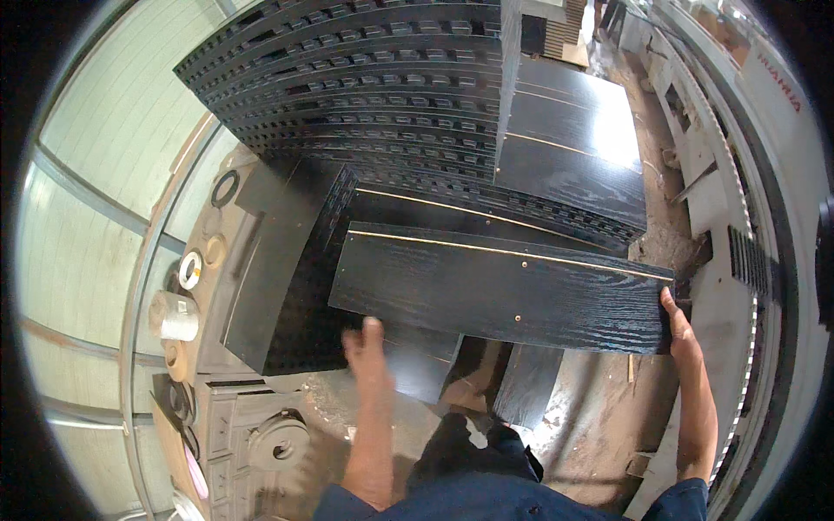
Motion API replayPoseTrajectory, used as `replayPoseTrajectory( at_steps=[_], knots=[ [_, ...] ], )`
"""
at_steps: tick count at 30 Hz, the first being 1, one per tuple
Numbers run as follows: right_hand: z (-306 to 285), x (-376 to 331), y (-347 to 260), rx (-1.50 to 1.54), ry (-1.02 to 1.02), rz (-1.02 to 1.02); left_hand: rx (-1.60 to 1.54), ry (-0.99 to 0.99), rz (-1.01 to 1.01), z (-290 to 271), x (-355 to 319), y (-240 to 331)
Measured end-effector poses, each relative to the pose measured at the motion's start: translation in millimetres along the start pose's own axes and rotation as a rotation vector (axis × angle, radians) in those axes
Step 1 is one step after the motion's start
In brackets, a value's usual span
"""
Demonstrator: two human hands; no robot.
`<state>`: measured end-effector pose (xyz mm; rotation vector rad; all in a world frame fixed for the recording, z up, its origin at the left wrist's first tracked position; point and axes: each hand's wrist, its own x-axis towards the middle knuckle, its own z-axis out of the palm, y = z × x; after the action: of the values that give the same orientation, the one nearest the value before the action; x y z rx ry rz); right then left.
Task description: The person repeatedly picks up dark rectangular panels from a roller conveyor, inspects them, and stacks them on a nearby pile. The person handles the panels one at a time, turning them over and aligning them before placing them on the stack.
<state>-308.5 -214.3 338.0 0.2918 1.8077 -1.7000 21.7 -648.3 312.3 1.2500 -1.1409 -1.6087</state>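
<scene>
I hold a long black wood-grain panel (504, 282) flat in front of me; it has a thin pale groove along its far side and small holes. My right hand (678, 326) grips the panel's right end. My left hand (367, 352) is under the panel's near left edge, fingers up against it, blurred. Below the panel lie more black panels (278, 278) in low stacks. Behind them rises a tall stack of black boards (365, 87) with notched edges.
Rolls of tape (190, 269) and a white roll (176, 317) sit on a grey machine ledge at the left. A machine with a toothed track (747, 260) runs along the right. Dusty floor (591, 417) and my dark trousers (473, 451) lie below.
</scene>
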Motion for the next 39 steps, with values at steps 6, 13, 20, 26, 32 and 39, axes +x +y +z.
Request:
replayPoseTrajectory(
  at_steps=[6,13,20,26,32,39],
  knots=[
    [-1.8,10.0,1.6,0.050,-0.040,0.073,-0.295,-0.208,-0.437,59.8,7.7,-11.0],
    [41.5,26.3,-7.7,0.082,-0.071,0.062,-0.201,-0.214,-0.409,74.2,76.2,-10.9],
    [61.9,59.0,-10.3,0.027,-0.128,-0.036,-0.076,-0.219,-0.460,91.2,131.8,9.0],
    [85.0,55.2,-24.2,-0.026,-0.064,-0.005,-0.218,-0.312,-0.487,100.4,149.8,19.0],
    [56.0,94.9,-17.3,-0.044,-0.056,0.008,-0.190,-0.196,-0.488,116.3,140.4,33.1],
    [72.3,79.3,-17.4,-0.011,-0.121,-0.121,-0.243,-0.190,-0.485,101.1,170.0,1.7]
  ],
)
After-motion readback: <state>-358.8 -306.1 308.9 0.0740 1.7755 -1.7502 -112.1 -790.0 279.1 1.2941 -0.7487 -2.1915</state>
